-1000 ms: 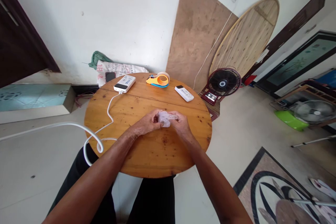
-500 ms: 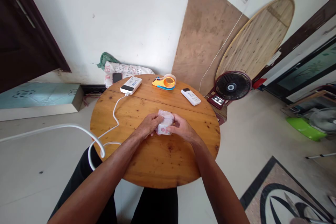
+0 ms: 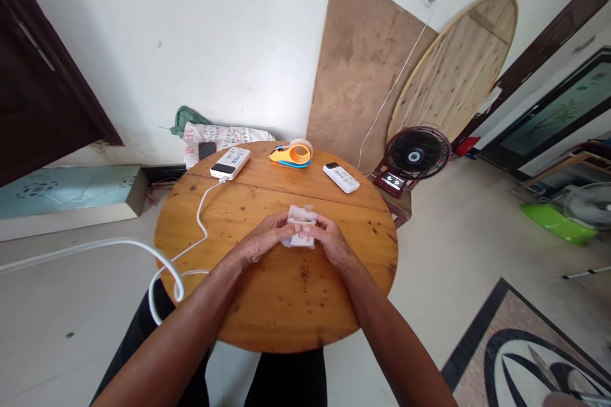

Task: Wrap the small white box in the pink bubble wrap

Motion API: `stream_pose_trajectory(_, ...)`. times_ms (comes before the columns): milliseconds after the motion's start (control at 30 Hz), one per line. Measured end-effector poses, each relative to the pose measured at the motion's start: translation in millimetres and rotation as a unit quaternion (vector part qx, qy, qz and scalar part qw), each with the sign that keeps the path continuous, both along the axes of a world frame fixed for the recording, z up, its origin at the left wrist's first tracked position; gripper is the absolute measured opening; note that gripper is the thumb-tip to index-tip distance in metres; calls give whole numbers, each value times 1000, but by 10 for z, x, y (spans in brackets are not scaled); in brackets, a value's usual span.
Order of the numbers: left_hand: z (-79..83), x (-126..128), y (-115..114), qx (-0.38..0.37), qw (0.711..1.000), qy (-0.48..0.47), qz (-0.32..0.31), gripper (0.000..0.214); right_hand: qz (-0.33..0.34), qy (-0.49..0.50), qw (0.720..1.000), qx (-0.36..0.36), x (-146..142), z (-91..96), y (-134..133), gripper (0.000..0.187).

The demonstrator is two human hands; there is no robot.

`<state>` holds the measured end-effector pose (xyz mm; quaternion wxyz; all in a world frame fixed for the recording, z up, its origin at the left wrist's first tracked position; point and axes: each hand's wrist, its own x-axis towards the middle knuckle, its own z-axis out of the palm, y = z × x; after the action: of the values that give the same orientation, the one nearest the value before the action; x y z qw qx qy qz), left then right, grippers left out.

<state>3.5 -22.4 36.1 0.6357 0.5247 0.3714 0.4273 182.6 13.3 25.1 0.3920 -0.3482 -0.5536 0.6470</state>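
Note:
Between my two hands is a small white box with pink-red print (image 3: 302, 240), wrapped in crinkled clear plastic; its exact contents are hidden. My left hand (image 3: 268, 235) grips its left side, the thumb lying across the top. On the other side my right hand (image 3: 330, 238) closes around the right edge, its thumb meeting the left one over the box. Loose plastic (image 3: 300, 211) stands up at the far side. The box is at the middle of the round wooden table (image 3: 267, 305), on or just over its surface.
Along the table's far side are a white power bank (image 3: 230, 163) with a white cable (image 3: 200, 210) plugged in, an orange-and-blue tape dispenser (image 3: 292, 154) and a second white power bank (image 3: 341, 177). A fan (image 3: 416, 154) stands beyond the right edge. The cable loops off leftward.
Both thumbs have come together over the top of the box, and my left hand lies flatter across it. The camera view has shifted slightly.

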Motion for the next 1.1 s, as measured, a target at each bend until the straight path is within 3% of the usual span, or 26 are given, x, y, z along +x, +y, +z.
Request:
stream_pose_trajectory(400, -50, 11, 16, -25, 999, -26, 38, 38, -27, -108, 988, 110, -7, -11, -7, 26)
stream_pose_trajectory(667, 3, 18, -7, -29, 999, -7, 36, 26, -65, -199, 936, 282, -10, -6, -85, 23)
stream_pose_trajectory(933, -112, 4, 31, 20, 999, 34, 27, 35, -85, -229, 903, 353, 11, 46, -104, 29)
stream_pose_trajectory(1100, -91, 31, 13, 48, 997, 55, 17, 38, -120, -253, 885, 371, 34, 35, -82, 30)
